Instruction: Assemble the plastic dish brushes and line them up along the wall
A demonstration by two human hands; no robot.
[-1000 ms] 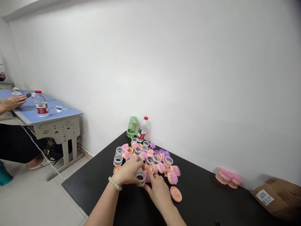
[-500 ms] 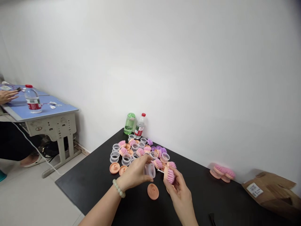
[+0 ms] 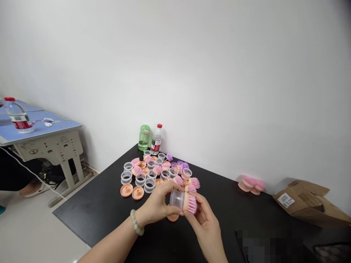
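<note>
From the head camera, the person's left hand (image 3: 156, 206) pinched a clear plastic cup (image 3: 177, 199) just below centre, while the right hand (image 3: 204, 219) pinched a pink bristled brush head (image 3: 192, 204); both grips were closed, pressing the two pieces end to end. Earlier the pieces were apart, one in each hand; now they met. A peach disc (image 3: 173, 218) lay just under the hands; many loose cups, brush heads and discs (image 3: 153, 171) remained heaped at centre on the black tabletop (image 3: 90, 215); only a small cluster of pink brushes (image 3: 249, 185) sat apart at right, near a cardboard box (image 3: 304, 202).
</note>
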